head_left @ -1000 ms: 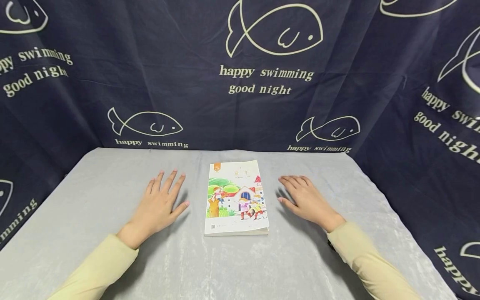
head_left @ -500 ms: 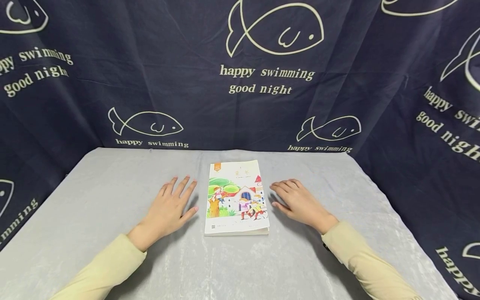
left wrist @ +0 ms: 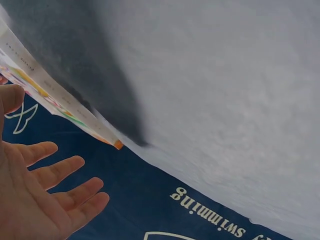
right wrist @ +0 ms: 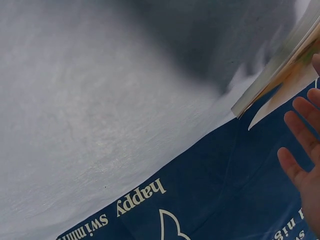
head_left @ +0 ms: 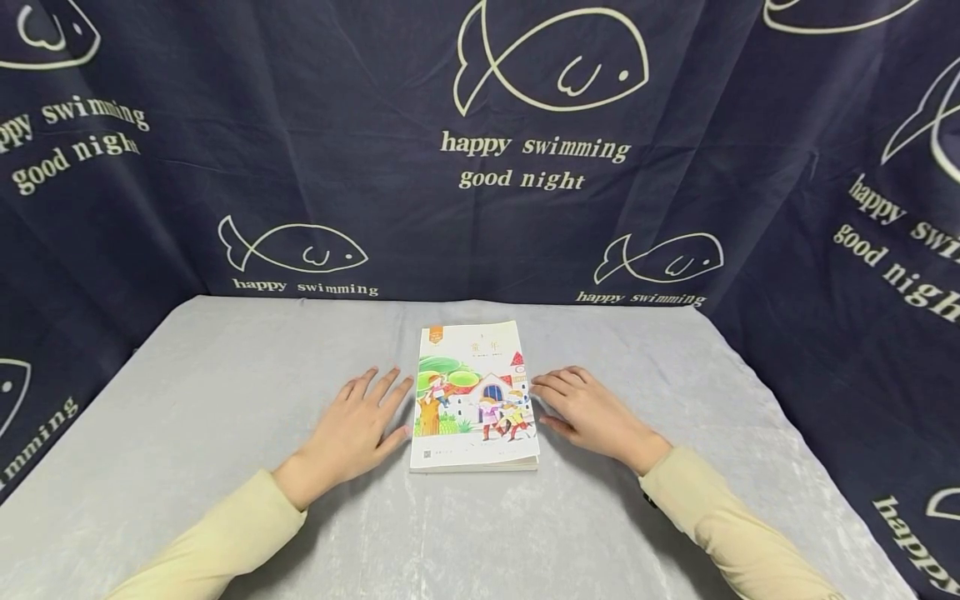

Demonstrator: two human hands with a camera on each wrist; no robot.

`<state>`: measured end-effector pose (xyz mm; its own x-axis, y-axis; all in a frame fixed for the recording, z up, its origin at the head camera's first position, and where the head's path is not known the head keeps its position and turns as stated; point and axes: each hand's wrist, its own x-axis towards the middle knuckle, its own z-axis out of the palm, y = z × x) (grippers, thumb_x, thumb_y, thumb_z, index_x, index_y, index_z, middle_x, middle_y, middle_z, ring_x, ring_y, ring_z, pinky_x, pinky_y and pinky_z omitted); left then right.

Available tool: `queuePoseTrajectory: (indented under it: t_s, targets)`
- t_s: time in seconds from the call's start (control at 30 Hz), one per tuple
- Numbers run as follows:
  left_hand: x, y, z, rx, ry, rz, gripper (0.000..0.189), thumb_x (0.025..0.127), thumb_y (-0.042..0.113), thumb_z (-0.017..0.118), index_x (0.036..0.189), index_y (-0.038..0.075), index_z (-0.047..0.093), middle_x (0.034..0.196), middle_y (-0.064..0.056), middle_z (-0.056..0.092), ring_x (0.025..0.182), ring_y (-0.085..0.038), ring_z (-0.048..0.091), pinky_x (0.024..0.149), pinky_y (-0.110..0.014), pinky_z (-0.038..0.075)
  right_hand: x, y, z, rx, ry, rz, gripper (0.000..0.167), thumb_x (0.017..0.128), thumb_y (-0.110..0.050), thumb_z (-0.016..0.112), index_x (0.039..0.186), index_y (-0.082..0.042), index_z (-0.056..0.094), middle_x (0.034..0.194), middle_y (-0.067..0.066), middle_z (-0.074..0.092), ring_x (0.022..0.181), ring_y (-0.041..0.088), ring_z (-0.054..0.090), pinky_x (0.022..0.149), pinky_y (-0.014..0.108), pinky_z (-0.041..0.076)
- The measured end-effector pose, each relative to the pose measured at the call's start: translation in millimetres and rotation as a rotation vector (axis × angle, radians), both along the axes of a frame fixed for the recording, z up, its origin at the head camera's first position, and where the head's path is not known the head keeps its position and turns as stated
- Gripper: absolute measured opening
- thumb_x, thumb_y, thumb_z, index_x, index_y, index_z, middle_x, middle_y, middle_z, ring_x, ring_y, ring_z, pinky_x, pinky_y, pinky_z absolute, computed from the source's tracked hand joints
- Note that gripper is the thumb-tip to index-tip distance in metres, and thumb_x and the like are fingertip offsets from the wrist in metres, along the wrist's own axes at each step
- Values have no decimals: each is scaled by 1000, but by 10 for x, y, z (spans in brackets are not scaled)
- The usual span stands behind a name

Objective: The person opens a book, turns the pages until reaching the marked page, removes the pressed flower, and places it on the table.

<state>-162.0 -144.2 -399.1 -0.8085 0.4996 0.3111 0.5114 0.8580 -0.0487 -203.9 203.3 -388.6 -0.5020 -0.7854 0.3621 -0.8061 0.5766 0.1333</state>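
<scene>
A closed paperback book (head_left: 472, 400) with a colourful illustrated cover lies flat on the grey cloth, its front cover slightly lifted at the lower right. My left hand (head_left: 348, 437) is just left of the book, fingers spread and fairly straight, thumb close to the cover's edge. On the other side my right hand (head_left: 596, 417) has its fingertips at or near the right edge; whether they touch cannot be told. In the left wrist view the spine side (left wrist: 60, 95) shows beside the spread fingers. The right wrist view shows the page edges (right wrist: 275, 70) near the relaxed fingers.
A grey cloth covers the table (head_left: 480, 533). Dark blue curtains (head_left: 405, 100) with fish drawings and lettering stand behind it and on both sides.
Both hands have moved inward and slightly nearer to the person, from well apart to close beside the book. The book has stayed in place.
</scene>
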Motion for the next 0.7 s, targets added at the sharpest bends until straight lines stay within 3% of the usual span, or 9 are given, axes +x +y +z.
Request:
queuePoseTrajectory:
  t_s: [0.4, 0.7]
  targets:
    - [54, 112, -29, -8, 33, -67, 54, 86, 43, 54, 129, 11, 49, 130, -15, 51, 118, -39, 47, 93, -49, 40, 31, -56, 4, 22, 3, 70, 42, 78, -22, 70, 116, -6, 59, 114, 5, 61, 108, 22, 54, 95, 37, 39]
    - [75, 174, -48, -42, 24, -86, 51, 89, 43, 47, 130, 13, 49, 129, -10, 52, 118, -34, 48, 93, -46, 41, 24, -69, 20, -1, -10, 100, 37, 78, -19, 69, 112, -8, 60, 114, 5, 61, 109, 23, 53, 94, 37, 39]
